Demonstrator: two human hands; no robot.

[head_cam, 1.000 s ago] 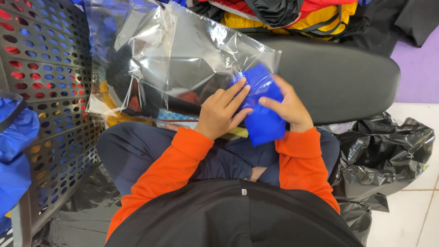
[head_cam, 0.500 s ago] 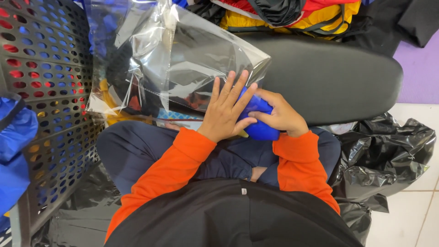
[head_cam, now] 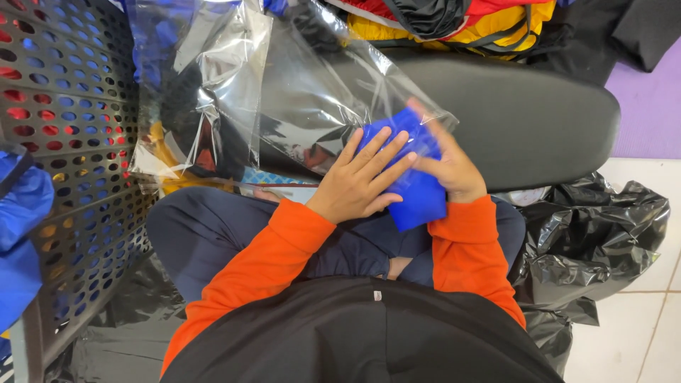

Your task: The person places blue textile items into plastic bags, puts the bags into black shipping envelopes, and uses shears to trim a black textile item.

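1. While the person sits with dark trousers (head_cam: 206,234) folded under them, a black garment front (head_cam: 355,333) fills the nearest part of the view, with orange sleeves (head_cam: 262,262) running forward from it on both sides.
2. Just beyond the sleeves, the left hand (head_cam: 358,181) lies flat and spread, fingers long and slightly apart, pressed on top of a folded blue cloth (head_cam: 418,195).
3. On the other side, the right hand (head_cam: 454,170) is cupped around the far edge of the same blue cloth, fingers closed on it; how tight the grip is I cannot tell.
4. That blue cloth sits between both hands, above the lap, its upper end tucked into the mouth of a clear plastic bag (head_cam: 298,106) while its lower end hangs free toward the knees.
5. To the right of the legs, a crumpled black plastic sack (head_cam: 596,241) rests on pale floor tiles (head_cam: 660,305).
6. Beyond the hands, the clear bag spreads crinkled and glossy up to the left, lying across a black padded seat (head_cam: 518,113).
7. On the left stands a dark perforated metal panel (head_cam: 64,128), and blue fabric (head_cam: 21,234) bulges beside it at the edge.
8. Farthest away, a heap of red, yellow and black clothing (head_cam: 454,21) lies along the top, with a purple mat (head_cam: 649,106) at the right.
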